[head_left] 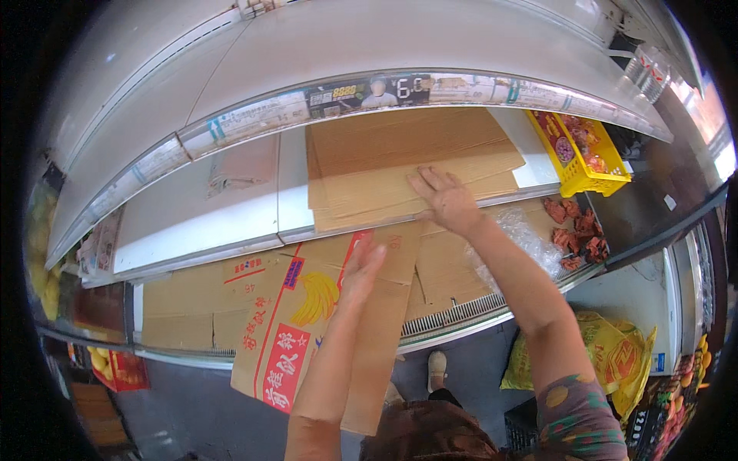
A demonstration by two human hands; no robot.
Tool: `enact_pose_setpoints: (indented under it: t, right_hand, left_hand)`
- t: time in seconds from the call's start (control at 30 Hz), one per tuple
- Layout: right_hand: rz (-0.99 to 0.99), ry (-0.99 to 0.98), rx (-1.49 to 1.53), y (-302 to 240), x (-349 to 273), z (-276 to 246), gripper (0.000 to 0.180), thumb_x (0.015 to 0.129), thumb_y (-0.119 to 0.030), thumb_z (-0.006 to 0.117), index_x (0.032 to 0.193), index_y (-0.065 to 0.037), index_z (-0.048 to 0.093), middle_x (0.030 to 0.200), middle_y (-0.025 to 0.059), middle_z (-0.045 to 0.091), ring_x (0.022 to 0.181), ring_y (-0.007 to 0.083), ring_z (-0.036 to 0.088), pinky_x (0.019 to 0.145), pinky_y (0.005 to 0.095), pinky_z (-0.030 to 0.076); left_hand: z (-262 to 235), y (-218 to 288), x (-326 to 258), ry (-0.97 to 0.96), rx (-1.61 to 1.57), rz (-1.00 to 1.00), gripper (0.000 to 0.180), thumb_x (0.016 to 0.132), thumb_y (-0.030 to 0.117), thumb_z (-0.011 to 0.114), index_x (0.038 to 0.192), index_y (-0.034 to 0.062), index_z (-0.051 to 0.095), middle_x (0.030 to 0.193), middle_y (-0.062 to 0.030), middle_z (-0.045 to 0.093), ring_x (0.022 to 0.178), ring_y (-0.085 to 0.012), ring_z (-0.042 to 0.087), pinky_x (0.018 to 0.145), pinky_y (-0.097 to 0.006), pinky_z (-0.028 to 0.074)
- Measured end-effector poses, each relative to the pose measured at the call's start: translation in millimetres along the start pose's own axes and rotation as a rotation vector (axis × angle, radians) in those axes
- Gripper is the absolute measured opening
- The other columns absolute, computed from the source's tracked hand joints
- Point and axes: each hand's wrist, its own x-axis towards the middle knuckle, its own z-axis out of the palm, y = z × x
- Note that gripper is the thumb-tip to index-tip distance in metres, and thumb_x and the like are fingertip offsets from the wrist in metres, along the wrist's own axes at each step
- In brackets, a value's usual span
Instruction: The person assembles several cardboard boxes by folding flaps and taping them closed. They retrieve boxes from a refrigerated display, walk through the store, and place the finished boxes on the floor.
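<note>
Left hand on printed cardboard sheet, long axis toward shelf

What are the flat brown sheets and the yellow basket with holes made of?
The flat brown sheets look like cardboard: matte, with fold creases. The yellow basket with holes looks like moulded plastic: bright, smooth lattice walls. The right hand presses on a sheet.

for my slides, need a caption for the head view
Right hand flat on plain cardboard on a shelf; left hand on a printed cardboard box.
</note>
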Motion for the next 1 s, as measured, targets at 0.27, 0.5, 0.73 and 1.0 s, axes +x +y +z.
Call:
enact_pose_setpoints:
  t: [0.27,0.5,0.73,1.0]
  right_hand:
    - [-0.242,-0.371,-0.066,-29.7,-18.4,-41.7,0.043,0.078,-0.021,0.057,0.118,-0.005,0.058,0.119,0.0130,0.061,0.103,0.0265,0.062,0.077,0.0349,0.054]
    - [-0.094,-0.028,0.399,-14.3,-60.8,-107.1,0.057,0.082,-0.037,0.062,0.130,-0.008,0.052,0.134,0.0169,0.049,0.129,0.0319,0.042,0.106,0.0425,0.034]
    - [0.326,-0.849,0.946,62.9,-86.5,-60.9,0.064,0.085,-0.029,0.066,0.136,0.000,0.041,0.127,0.0201,0.055,0.116,0.0324,0.054,0.101,0.0394,0.040]
    - [1.010,-0.626,1.683,56.8,-277.6,-41.9,0.074,0.078,0.002,0.062,0.145,-0.003,0.028,0.133,0.0077,0.051,0.116,0.0185,0.052,0.099,0.0313,0.040]
  left_hand:
    - [52.0,26.2,-11.4,0.252,-0.517,-0.222,0.056,0.088,0.040,0.063,0.131,0.0069,0.049,0.126,-0.0102,0.056,0.114,-0.0227,0.054,0.096,-0.037,0.043]
    - [7.9,-0.1,-74.0,0.274,-0.719,-0.160,0.053,0.078,0.006,0.067,0.128,0.0017,0.048,0.121,-0.0138,0.058,0.114,-0.0289,0.055,0.098,-0.043,0.045]
    - [0.1,-71.2,-169.1,0.183,-0.911,-0.209,0.063,0.080,0.014,0.066,0.136,0.0015,0.041,0.131,-0.0149,0.052,0.121,-0.0317,0.050,0.105,-0.047,0.039]
    - [58.3,-91.9,-167.5,0.075,-0.691,-0.530,0.064,0.089,0.038,0.060,0.140,0.0051,0.038,0.139,-0.0110,0.046,0.128,-0.0284,0.044,0.105,-0.046,0.035]
